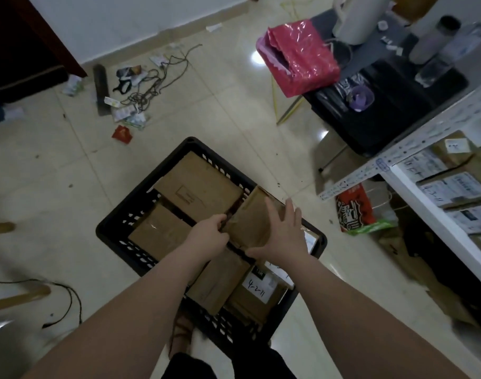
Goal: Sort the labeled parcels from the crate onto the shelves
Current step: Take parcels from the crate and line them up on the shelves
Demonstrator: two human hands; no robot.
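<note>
Only clear writing was "4-2-11", handwritten on a white label [257, 289] on a box in the crate's [116, 228] near-R corner. A dark tag just above it was too blurred to read. The parcel [250, 222] in hand showed plain brown card and sat tilted at the crate's R side, partly over other boxes. L hand [209, 236] gripped its L edge w/ fingers curled, the tips hidden behind that edge. R hand [283, 239] lay flat on its upper face, fingers straight and spread, thumb out along the near edge. The far box [198, 184] in the crate had a faint printed rectangle, unreadable. The shelf [414, 157] at R held boxes w/ white labels, print and handwriting too small to make out, and was cut off by the frame edge. A red bag [352, 212] below it bore white print, illegible.
</note>
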